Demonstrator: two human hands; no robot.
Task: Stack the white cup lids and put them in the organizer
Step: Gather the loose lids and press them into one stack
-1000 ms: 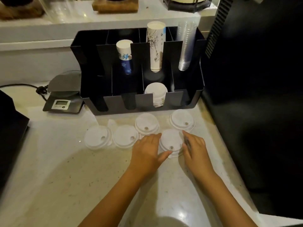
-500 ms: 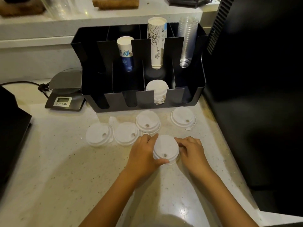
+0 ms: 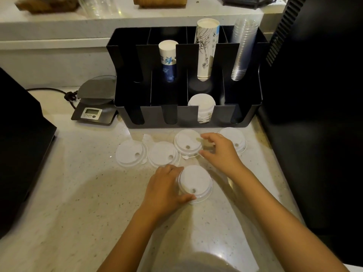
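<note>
Several white cup lids lie on the counter before a black organizer. My left hand grips the nearest lid by its left rim, thumb at the front edge. My right hand reaches over the right edge of the middle lid, fingers spread around its rim. Another lid lies partly hidden behind that hand. Two more lids sit to the left. A stack of white lids stands in the organizer's third front slot.
The organizer also holds paper cups and clear plastic cups. A digital scale with a cord sits to its left. Dark appliances stand at the left and right edges. A raised shelf runs behind.
My right hand has left the near lid and moved forward to the middle lid by the organizer. My left hand stays on the near lid, which has slid a little toward me.
</note>
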